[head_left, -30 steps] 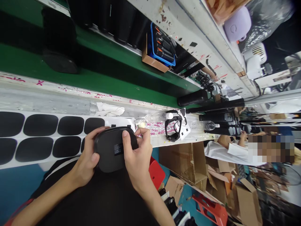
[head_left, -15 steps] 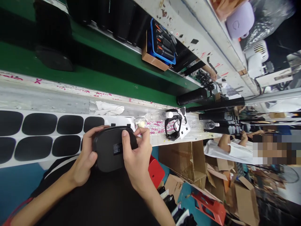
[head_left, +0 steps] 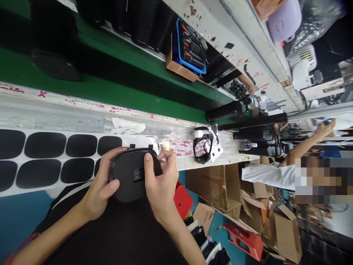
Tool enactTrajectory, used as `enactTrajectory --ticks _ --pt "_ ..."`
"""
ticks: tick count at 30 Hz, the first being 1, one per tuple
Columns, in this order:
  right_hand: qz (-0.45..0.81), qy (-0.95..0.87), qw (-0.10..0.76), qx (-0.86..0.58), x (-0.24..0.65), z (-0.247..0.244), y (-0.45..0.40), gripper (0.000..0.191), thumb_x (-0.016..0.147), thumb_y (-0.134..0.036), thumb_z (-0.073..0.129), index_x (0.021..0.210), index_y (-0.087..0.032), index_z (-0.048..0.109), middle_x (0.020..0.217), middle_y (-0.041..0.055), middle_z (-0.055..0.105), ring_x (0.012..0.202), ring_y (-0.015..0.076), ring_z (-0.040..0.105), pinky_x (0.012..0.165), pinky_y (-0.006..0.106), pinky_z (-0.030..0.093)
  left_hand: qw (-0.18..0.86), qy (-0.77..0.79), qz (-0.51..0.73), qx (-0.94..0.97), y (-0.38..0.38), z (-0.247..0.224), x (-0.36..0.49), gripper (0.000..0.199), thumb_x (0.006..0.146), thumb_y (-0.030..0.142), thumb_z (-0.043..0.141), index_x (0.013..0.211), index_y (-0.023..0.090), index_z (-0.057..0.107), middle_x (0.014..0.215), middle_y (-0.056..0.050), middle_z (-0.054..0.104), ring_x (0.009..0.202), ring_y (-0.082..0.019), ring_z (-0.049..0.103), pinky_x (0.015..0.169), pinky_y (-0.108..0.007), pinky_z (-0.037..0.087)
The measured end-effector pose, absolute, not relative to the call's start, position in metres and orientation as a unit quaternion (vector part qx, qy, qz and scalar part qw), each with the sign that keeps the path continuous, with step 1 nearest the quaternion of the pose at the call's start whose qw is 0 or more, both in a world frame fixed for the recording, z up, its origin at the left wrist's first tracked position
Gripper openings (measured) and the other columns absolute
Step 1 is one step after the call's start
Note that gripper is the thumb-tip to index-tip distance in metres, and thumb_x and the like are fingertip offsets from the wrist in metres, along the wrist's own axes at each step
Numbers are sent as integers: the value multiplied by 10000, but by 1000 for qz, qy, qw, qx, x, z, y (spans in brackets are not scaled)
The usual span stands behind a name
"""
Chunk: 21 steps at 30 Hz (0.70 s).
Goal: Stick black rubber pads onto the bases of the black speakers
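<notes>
A black device with a rounded-rectangular face point(head_left: 125, 186) is held upright in front of me, a small printed label point(head_left: 137, 175) on that face. My left hand point(head_left: 100, 187) grips its left edge, thumb on the face and fingers behind. On the right side my right hand point(head_left: 161, 180) closes around the edge, its thumb pressed flat near the label. The right fingertips are partly hidden by the device. Just beyond the hands lies a white sheet of black rounded stickers point(head_left: 45, 145) on the bench.
A clear plastic bottle point(head_left: 182, 135) and a black strap loop point(head_left: 203, 149) lie on the bench. Behind runs a green conveyor belt point(head_left: 121, 88) bearing black units. A blue tray point(head_left: 190, 55) holds screwdriver-like tools. Cardboard boxes point(head_left: 212, 184) stand right; a co-worker's arm point(head_left: 306, 145) reaches out.
My left thumb has slid further onto the device's face. The device stays nearly still in both hands. The co-worker at the right has raised an arm outward.
</notes>
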State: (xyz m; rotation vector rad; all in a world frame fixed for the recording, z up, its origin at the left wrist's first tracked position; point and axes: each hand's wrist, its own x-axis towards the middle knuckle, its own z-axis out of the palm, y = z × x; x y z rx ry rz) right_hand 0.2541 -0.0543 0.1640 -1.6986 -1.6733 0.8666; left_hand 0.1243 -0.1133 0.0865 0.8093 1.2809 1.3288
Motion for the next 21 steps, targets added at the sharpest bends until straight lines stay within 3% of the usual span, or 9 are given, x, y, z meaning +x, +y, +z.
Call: enactTrajectory --ticks 8,15,18,21 --pt "391 -598 348 -607 255 158 -58 266 925 -360 606 844 -239 383 621 -100 329 471 57 320 464 217 236 534 528 587 303 -114 92 129 571 871 631 435 1322 286 499 1425 -56 469 1290 -331 440 1109 -467 309" --pt "498 -460 526 -513 253 149 -64 243 987 -378 518 877 -273 329 529 -146 328 371 48 311 371 144 279 541 515 607 274 -114 86 128 510 870 593 461 1285 303 524 1400 -5 510 1263 -272 475 1044 -363 369" --pt "479 -506 468 -544 255 151 -65 268 952 -365 588 865 -260 356 538 -132 363 406 53 353 404 163 306 531 521 604 288 -116 78 127 526 870 625 456 1287 313 525 1406 1 504 1285 -271 458 1066 -354 357" --pt "443 -563 385 -582 258 153 -64 281 920 -366 630 851 -244 387 540 -123 329 434 55 320 430 194 255 525 528 594 304 -118 73 127 543 868 651 445 1299 327 516 1404 0 501 1283 -271 456 1071 -359 360"
